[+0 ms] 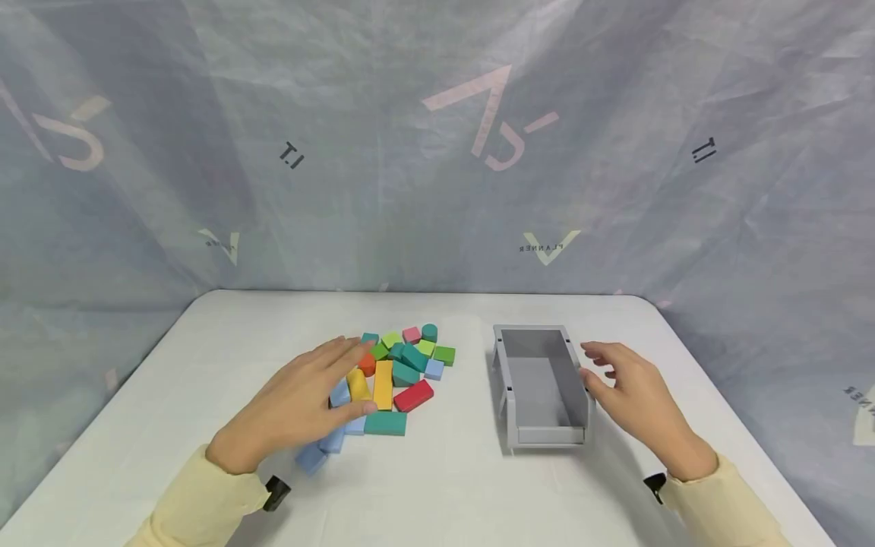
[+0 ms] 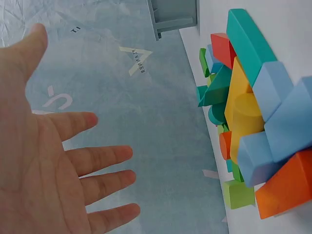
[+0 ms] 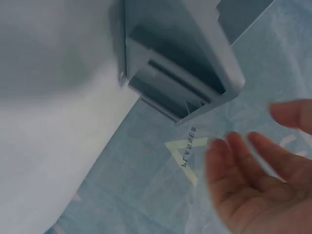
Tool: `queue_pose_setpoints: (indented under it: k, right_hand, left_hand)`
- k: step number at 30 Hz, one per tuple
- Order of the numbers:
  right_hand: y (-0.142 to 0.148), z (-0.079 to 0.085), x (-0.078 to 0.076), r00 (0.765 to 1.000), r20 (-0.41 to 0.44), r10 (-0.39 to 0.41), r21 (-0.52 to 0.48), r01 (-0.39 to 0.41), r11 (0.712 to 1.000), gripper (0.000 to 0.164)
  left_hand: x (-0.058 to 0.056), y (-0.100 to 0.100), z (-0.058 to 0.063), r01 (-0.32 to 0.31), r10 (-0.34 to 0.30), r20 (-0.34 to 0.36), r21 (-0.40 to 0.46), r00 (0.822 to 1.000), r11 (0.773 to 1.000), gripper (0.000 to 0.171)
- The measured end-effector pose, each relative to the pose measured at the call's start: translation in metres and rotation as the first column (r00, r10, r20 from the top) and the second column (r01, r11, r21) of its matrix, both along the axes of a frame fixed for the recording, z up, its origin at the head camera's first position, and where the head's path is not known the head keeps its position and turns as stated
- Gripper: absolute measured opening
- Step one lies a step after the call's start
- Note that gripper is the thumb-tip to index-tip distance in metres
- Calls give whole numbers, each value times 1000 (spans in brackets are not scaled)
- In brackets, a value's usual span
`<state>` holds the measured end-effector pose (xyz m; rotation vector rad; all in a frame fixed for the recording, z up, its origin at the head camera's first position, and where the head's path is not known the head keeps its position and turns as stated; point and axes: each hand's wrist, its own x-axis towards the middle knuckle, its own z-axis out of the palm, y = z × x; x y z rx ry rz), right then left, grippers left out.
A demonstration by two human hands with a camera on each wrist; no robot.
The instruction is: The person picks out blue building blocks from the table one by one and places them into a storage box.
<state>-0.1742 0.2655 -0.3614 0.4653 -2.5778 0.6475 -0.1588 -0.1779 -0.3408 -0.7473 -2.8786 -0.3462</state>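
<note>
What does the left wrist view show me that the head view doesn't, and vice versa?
Only left wrist: the large orange block and the palm side of the left hand.
Only head: the right hand and both cream sleeves.
Both: the left hand, long teal block, red block and gray bin, which left wrist cuts off.

Wrinkled grey sheeting (image 1: 369,190) behind a white table (image 1: 465,494).
</note>
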Motion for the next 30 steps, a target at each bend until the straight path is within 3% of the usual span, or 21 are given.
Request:
queue_pose_setpoints:
  k: [7, 13, 24, 30]
  right_hand:
    - [-1, -4, -15, 981, 174, -82, 136, 59, 989, 48]
    - [-5, -6, -23, 950, 286, -124, 164, 79, 983, 54]
    - [-6, -14, -27, 937, 324, -132, 144, 89, 986, 46]
    - [-6, -15, -29, 942, 313, -123, 128, 86, 988, 45]
  left_hand:
    - [-6, -7, -1, -26, 24, 63, 38, 998, 999, 71]
    - [-9, -17, -1, -12, 7, 75, 61, 997, 998, 53]
    - [-9, -29, 8, -87, 78, 116, 69, 990, 994, 55]
    - [-10, -31, 6, -91, 82, 208, 32, 975, 995, 32]
